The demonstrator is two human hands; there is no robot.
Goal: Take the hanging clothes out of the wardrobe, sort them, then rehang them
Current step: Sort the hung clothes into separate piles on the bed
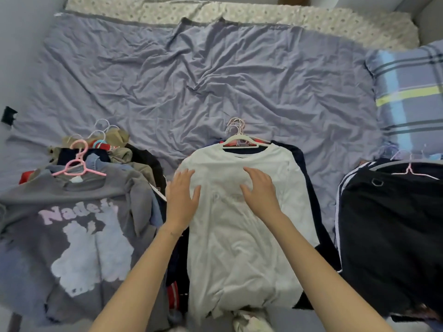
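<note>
While left hand [182,200] and right hand [260,190] lie flat | white shirt [239,250] underneath

Three stacks of hangered clothes lie flat across the near edge of the bed sheet [191,80], hooks pointing away from the viewer. The left stack is topped by a grey sweatshirt [79,236] with a pale printed graphic (lettering partly creased) on a pink hanger [79,170], with khaki and dark garments [134,156] bunched beneath. The centre stack is topped by a white T-shirt [239,248] on a white hanger [242,143] over navy garments [309,188]; the right stack shows a black garment [388,236] with white side stripes.
</note>
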